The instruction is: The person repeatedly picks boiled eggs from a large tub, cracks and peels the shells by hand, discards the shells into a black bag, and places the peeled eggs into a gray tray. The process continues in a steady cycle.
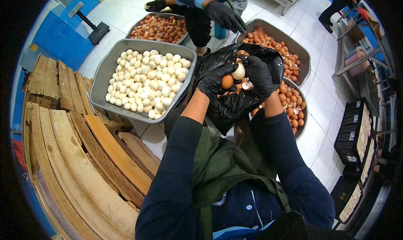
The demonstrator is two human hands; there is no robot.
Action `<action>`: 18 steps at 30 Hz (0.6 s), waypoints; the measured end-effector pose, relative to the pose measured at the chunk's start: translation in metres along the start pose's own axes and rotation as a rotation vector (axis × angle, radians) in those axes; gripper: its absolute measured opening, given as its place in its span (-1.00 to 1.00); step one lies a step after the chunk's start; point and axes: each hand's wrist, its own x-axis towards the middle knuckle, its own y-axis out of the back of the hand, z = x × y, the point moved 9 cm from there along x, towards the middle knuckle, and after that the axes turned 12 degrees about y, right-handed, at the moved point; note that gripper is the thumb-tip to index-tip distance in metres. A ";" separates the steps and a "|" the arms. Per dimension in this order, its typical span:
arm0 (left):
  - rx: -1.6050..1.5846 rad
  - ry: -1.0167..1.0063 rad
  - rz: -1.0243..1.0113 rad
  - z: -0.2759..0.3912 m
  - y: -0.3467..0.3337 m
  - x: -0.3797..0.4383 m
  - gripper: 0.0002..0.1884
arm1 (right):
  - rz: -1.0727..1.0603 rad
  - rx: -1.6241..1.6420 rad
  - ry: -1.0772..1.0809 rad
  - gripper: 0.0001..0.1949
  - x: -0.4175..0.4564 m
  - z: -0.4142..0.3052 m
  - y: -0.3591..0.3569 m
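Observation:
In black gloves, both my hands are together over a black plastic bag [214, 106] that holds bits of eggshell [247, 84]. My left hand [214, 82] holds a brown egg [227, 82] in its shell. Just above it, a partly peeled white egg [239, 71] sits between the two hands, with brown shell at its top. The fingers of my right hand [258, 73] are curled against the white egg's side. Peeled eggs [148, 79] fill a grey tub [104, 73] to the left. Behind my right wrist stands a tub of brown eggs [294, 103].
Opposite me, a person's gloved hand [225, 16] hangs between tubs of brown eggs [160, 29] and more brown eggs [286, 55]. Wooden pallets [78, 158] lie at left. A platform scale [98, 32] stands behind. Black crates [349, 136] line the right.

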 end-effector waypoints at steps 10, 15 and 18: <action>0.804 -0.409 0.125 0.046 -0.018 -0.014 -0.52 | 0.059 -0.542 -0.047 -0.73 0.011 -0.002 0.039; -0.766 0.198 0.217 -0.024 0.056 -0.015 -0.62 | -0.088 -0.523 -0.128 -0.61 0.010 0.007 0.026; -0.830 -0.015 0.414 -0.032 0.119 -0.036 -0.57 | -0.036 -0.580 -0.123 -0.70 0.006 0.007 0.035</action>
